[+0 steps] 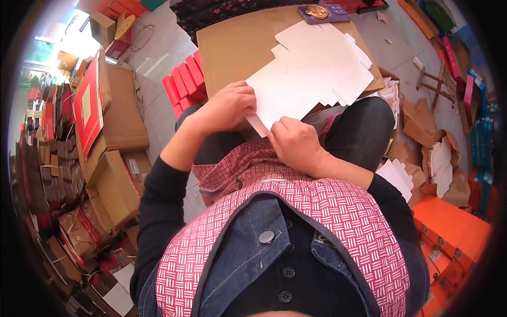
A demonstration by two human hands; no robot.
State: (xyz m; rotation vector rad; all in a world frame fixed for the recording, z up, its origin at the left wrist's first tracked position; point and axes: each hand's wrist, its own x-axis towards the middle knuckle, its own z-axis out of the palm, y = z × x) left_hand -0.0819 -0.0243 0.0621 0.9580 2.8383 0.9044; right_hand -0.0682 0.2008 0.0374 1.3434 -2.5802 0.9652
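A white die-cut cardboard blank (311, 66) with cut tabs lies across a brown cardboard box (227, 45) in front of me, its near end reaching over my lap. Another white sheet edge shows under it on the right. My left hand (232, 107) is closed on the blank's near left edge, fingers curled over it. Beside it, my right hand (296, 143) pinches the near corner between thumb and fingers. Between the two hands a narrow flap (257, 126) is bent down along the edge.
A phone (338, 13) with a round gold piece lies at the box's far edge. Red boxes (185, 79) are stacked to its left. Open cartons (113, 185) and piled cardboard stand at left. At right are brown paper with white blanks (441, 161) and orange boxes (449, 224).
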